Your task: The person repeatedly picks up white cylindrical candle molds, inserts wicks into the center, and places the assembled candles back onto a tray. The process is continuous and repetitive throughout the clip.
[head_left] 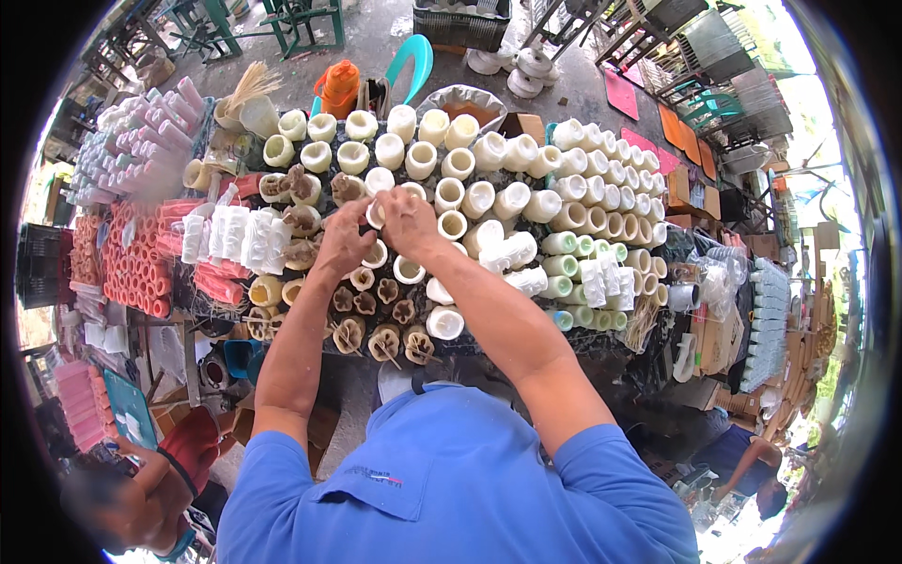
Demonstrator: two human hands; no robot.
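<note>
Both hands meet over rows of cream, hollow-topped cylinders on a dark-covered table. My left hand has its fingers curled against the side of one cream cylinder. My right hand closes on the same piece from the other side, its fingertips bent down at the rim. Much of that cylinder is hidden by the fingers. Just beyond stands another cream cylinder. Beside my left wrist are brown, rough-topped pieces, and closer to me sit brown moulds with star-shaped openings.
White wrapped pieces lie left, near pink tubes. Pale green cylinders and more white pieces stand right. An orange object and a teal chair are behind the table. Other people are at the lower sides.
</note>
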